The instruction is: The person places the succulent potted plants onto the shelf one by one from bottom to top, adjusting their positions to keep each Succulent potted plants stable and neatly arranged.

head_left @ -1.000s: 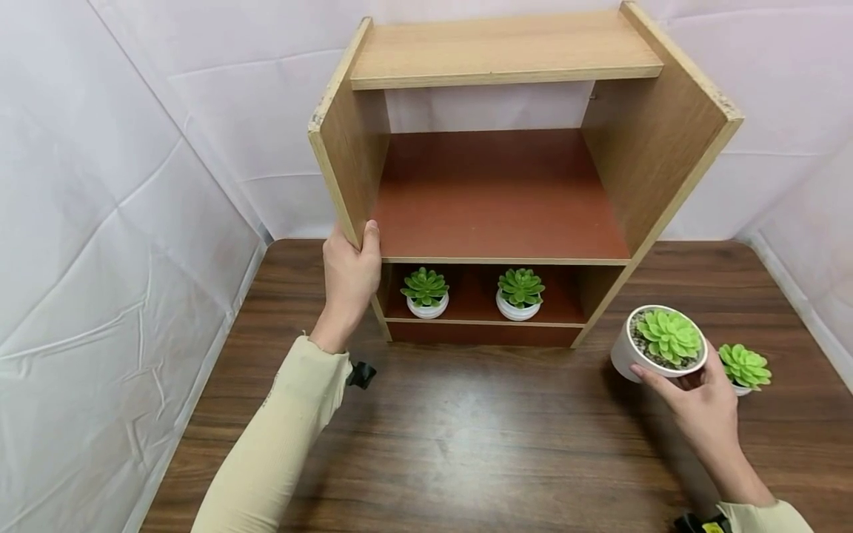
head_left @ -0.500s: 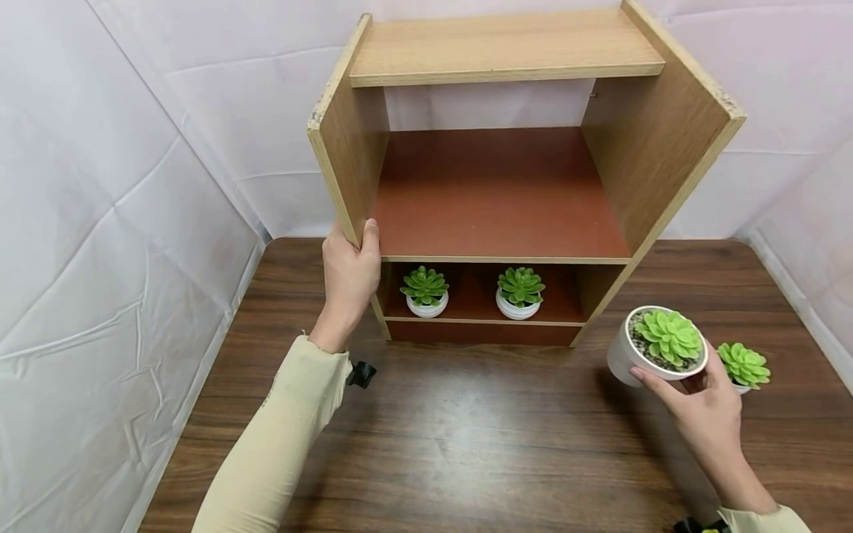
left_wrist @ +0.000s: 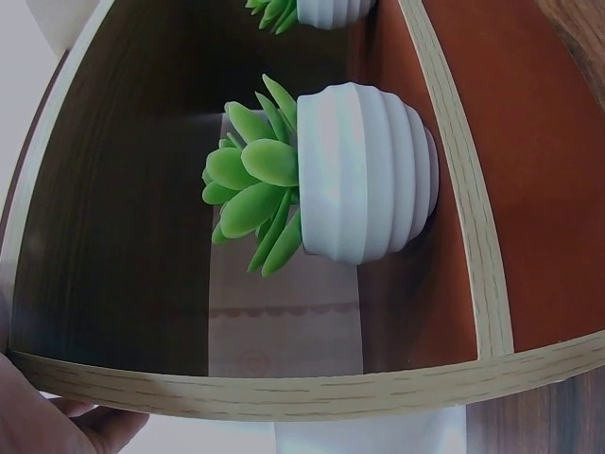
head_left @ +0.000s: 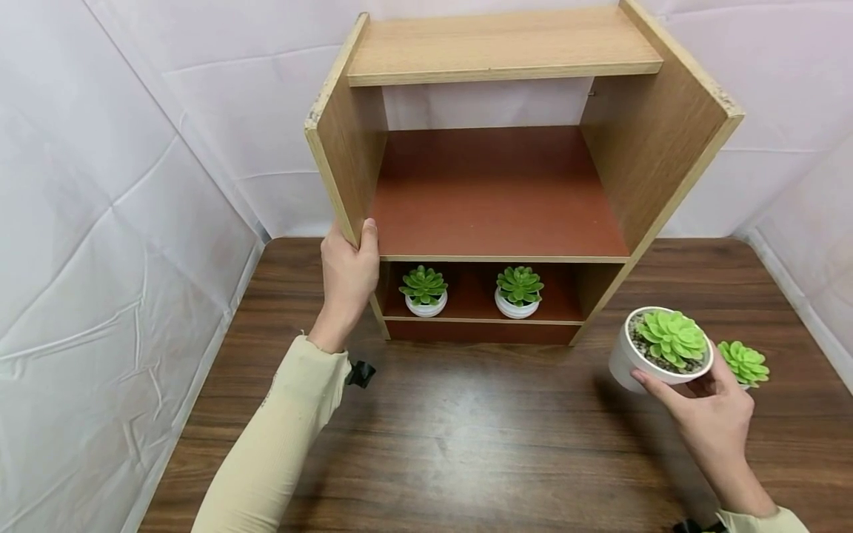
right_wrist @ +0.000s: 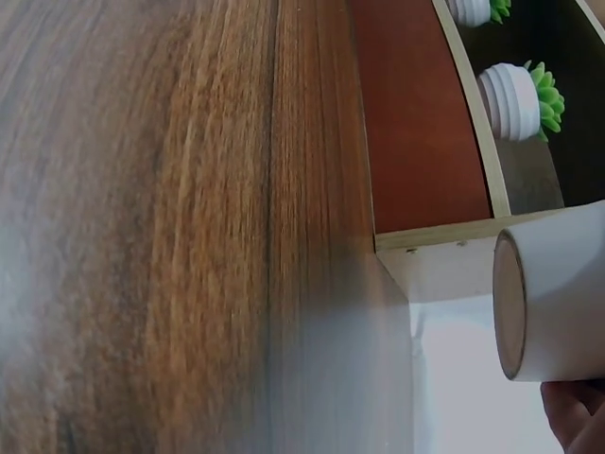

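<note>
Two grips are in use. The left grip [head_left: 349,277] curls round one side of the cabinet [head_left: 666,133]; a sharp tug could topple the shelf plant [head_left: 424,290] and its twin [head_left: 519,292]. Farther right, the larger pot [head_left: 626,363] hangs above the tabletop [head_left: 466,451], pinched by the right grip [head_left: 716,418]; loosened fingers could drop it, and a rightward swing could knock the rightmost plant [head_left: 744,363].

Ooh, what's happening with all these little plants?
A person's left hand grips the side of a wooden cabinet. Their right hand holds a plant in a white pot, tilted and lifted off the table. Two smaller potted plants sit in the cabinet's lower compartment, and another plant is behind the right hand.
</note>
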### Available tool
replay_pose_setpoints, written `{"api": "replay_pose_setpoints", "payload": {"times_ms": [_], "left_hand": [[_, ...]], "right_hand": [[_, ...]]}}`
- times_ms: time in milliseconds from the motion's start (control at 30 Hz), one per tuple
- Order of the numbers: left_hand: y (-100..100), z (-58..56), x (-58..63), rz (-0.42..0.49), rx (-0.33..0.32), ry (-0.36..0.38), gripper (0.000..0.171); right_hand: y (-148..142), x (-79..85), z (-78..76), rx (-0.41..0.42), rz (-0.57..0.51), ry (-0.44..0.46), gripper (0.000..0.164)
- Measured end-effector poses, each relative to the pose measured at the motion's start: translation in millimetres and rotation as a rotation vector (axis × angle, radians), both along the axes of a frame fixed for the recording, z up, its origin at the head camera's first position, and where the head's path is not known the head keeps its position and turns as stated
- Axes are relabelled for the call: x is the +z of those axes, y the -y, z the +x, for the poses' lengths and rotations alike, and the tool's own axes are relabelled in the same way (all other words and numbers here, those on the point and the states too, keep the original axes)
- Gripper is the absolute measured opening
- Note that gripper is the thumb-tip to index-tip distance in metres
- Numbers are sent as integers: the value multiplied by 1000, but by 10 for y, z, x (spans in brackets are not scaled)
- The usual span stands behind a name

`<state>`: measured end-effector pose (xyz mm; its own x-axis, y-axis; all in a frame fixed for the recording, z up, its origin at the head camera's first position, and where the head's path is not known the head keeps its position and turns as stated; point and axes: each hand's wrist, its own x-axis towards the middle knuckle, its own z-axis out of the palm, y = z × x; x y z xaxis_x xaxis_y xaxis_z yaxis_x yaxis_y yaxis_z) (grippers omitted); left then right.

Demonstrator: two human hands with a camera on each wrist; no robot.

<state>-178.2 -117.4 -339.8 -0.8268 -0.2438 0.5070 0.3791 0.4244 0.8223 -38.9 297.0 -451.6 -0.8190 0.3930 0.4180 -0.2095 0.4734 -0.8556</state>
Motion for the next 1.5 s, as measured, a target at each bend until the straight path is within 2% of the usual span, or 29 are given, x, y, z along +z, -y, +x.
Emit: {"api": "replay_pose_setpoints", "payload": {"times_ms": [233,500,667,800,900,1033,1133,1300,1500], "left_hand": [[19,5,-13,5,13,4,17],[30,12,-15,8,1,9,16],[23,22,3,17,-12,31,17],[17,18,14,23,-7,18,17],[13,15,20,28,-5,6,19],[6,14,27,33,-3,2,17],[-1,7,29,33,1,6,17],[-10,-3,28,31,2,17,17],[-4,-13,0,18,1,27,16]], "right_hand": [[84,35,19,-2,22,-64,85],[130,68,36,-4,12,-69,86],[156,119,47,15,27,-89,87],[193,141,50,42,18,-104,85],[238,143,56,62,-27,-112,84],[302,133,48,115,-123,-173,80],[340,120,31,192,-220,-250,78],[398,128,18,308,-363,-327,77],[488,195,27,350,-391,-366,76]]}}
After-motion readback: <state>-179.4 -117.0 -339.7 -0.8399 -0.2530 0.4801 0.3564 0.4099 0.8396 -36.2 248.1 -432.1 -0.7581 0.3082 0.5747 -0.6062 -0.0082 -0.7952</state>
